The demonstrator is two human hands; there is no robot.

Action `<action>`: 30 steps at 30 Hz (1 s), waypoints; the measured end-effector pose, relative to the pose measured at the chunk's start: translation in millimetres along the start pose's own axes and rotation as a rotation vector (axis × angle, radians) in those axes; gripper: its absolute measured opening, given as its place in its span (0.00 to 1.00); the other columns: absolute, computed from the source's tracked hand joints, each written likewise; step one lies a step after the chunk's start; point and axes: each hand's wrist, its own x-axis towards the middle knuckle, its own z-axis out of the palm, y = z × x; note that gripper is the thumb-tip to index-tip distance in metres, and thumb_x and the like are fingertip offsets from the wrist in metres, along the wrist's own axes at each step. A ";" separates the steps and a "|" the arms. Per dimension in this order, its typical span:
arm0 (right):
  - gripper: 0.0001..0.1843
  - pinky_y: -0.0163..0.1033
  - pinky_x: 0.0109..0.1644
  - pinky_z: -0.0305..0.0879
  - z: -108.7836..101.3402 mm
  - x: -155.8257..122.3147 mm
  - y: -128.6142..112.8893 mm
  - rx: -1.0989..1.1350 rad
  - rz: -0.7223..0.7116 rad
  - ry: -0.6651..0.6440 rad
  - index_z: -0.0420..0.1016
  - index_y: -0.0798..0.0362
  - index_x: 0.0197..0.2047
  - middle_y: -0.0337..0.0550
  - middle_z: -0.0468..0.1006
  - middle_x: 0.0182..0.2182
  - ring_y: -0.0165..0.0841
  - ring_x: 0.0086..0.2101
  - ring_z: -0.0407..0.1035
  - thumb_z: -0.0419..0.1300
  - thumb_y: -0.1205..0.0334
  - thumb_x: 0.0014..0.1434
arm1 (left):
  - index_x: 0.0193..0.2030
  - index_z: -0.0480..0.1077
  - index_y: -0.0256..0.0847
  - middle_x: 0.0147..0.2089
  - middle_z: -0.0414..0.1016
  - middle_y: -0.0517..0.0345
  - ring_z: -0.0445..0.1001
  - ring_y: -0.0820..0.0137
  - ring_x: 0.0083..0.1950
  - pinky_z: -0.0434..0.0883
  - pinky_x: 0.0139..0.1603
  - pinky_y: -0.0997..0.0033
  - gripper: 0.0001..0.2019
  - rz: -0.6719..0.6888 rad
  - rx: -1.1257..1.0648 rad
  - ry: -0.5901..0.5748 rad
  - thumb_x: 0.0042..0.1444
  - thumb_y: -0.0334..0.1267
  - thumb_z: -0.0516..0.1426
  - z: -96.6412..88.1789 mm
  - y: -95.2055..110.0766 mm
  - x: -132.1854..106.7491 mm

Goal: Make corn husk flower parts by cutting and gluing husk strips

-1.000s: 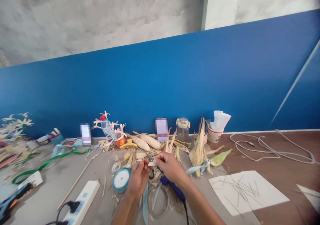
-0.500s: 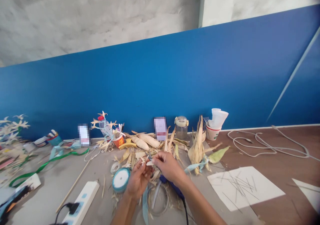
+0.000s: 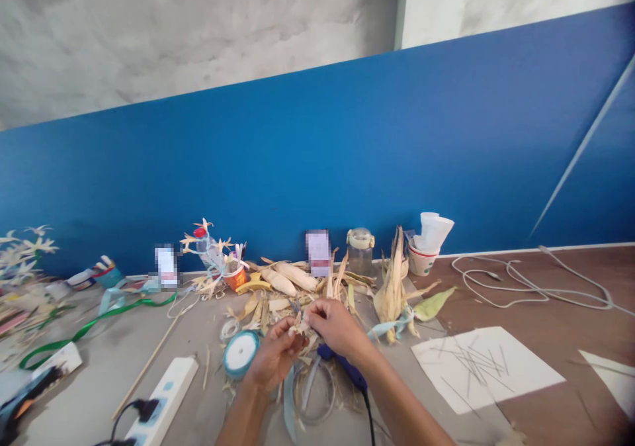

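Low in the middle, my left hand [image 3: 275, 355] is closed, its fingertips pinching a small pale piece of corn husk [image 3: 299, 327]. My right hand [image 3: 333, 327] pinches the same piece from the other side, thumb and forefinger pressed together. The fingers partly cover the husk, so its exact shape is unclear. Just below my right hand lies a blue glue gun [image 3: 347, 369] with a black cord. A clear coil [image 3: 317, 419] rests in front of it. Close to my left hand sits a roll of blue ribbon [image 3: 241, 353].
Dried corn husks [image 3: 294, 276] lie behind my hands, near a phone [image 3: 318, 253] and a jar [image 3: 360, 253]. At left are a power strip [image 3: 169, 393] and a red cup [image 3: 235, 278]. Right, thin sticks lie on white paper [image 3: 530, 373]; a white cable [image 3: 540, 294] loops behind.
My fingertips have drawn closer together over the husk piece, and it shows at a different angle. My right hand has shifted slightly. The things on the table stay put.
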 end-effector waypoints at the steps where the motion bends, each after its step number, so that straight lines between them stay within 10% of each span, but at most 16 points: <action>1: 0.07 0.32 0.31 0.56 -0.3 -0.2 -0.3 -0.003 -0.005 -0.003 0.68 0.55 0.22 0.35 0.68 0.20 0.28 0.25 0.61 0.53 0.68 0.50 | 0.31 0.74 0.38 0.20 0.66 0.66 0.62 0.79 0.21 0.67 0.37 0.70 0.14 -0.007 0.006 -0.014 0.39 0.38 0.70 -1.2 0.2 0.0; 18: 0.08 0.33 0.30 0.57 -1.4 3.5 2.9 0.348 -0.063 0.163 0.70 0.53 0.32 0.33 0.68 0.23 0.28 0.24 0.61 0.58 0.60 0.47 | 0.27 0.73 0.38 0.20 0.69 0.65 0.66 0.78 0.23 0.66 0.36 0.72 0.13 0.021 0.026 -0.007 0.36 0.38 0.71 3.7 8.9 -2.0; 30: 0.05 0.32 0.28 0.58 15.3 0.7 1.8 0.259 0.004 0.024 0.67 0.52 0.20 0.33 0.68 0.16 0.28 0.22 0.63 0.57 0.63 0.45 | 0.27 0.73 0.39 0.27 0.73 0.60 0.71 0.73 0.31 0.66 0.37 0.72 0.11 0.072 0.021 -0.006 0.39 0.37 0.70 -0.1 5.6 0.7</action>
